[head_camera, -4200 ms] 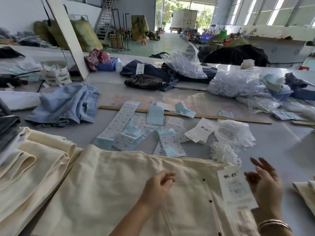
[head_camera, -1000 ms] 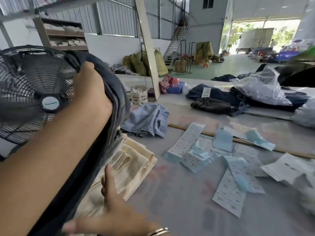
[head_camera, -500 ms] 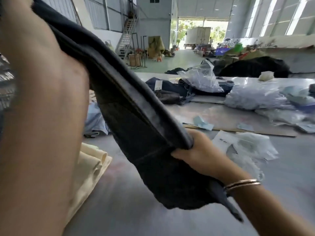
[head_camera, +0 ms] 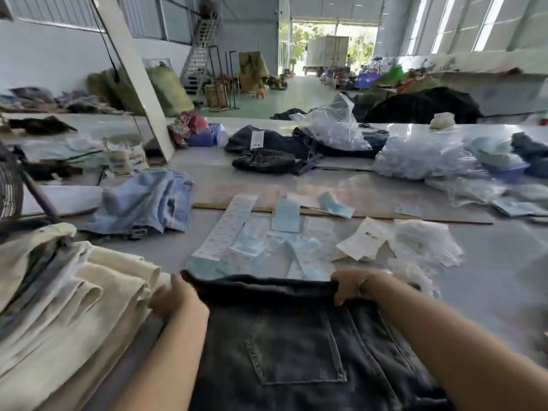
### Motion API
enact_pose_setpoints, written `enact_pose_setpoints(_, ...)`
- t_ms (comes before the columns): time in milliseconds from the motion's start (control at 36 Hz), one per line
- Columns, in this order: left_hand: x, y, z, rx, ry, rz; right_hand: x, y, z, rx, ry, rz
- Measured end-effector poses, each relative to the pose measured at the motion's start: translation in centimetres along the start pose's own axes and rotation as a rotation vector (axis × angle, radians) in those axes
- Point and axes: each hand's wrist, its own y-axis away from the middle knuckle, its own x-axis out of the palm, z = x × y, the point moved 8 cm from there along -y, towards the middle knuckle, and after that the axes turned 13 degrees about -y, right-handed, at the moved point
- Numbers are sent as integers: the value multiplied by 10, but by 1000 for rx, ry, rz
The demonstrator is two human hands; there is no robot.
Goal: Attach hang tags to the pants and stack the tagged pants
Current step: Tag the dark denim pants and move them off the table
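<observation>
Dark grey jeans [head_camera: 296,351] lie flat on the table in front of me, back pocket up, waistband away from me. My left hand [head_camera: 175,298] grips the waistband's left end and my right hand [head_camera: 353,287] grips its right end. Just beyond the waistband, paper hang tags and blue label sheets [head_camera: 267,241] are spread out, with a white printed tag [head_camera: 364,238] to the right. A stack of cream pants [head_camera: 74,298] sits at my left.
Light blue jeans [head_camera: 145,200] lie crumpled at mid-left. Dark garments [head_camera: 267,157] and clear plastic bags [head_camera: 421,158] fill the far side. A wooden ruler [head_camera: 385,218] crosses the table. A fan [head_camera: 9,185] stands at the left edge.
The dark jeans, held up in the air before, now lie flat on the table. Both hands have come down to the waistband ends. The cream pants tagged earlier are gone from the front.
</observation>
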Motion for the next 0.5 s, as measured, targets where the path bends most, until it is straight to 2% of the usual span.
enact_pose_setpoints(83,-21,3,13,10,28,-138,12,-4,-10,-84,25,-163)
enact_pose_setpoints(139,-22,13,9,113,-59,-125,7,4,-15,-150,26,-273)
enact_pose_setpoints(222,-4,47,-8,417,-196,-25,-17,31,-43,-176,-167,-445)
enact_pose_setpoints(278,15,83,-16,686,-329,68,-30,53,-83,-80,-250,-491)
enact_pose_setpoints(361,56,141,1,980,-511,367,-27,88,-148,186,-227,-364)
enact_pose_setpoints(417,81,169,29,1103,-714,512,0,103,-175,349,-319,-163)
enact_pose_setpoints(472,97,180,58,1180,-970,514,34,110,-182,441,-431,-11)
enact_pose_setpoints(500,100,183,68,1225,-1083,474,45,110,-179,445,-451,2)
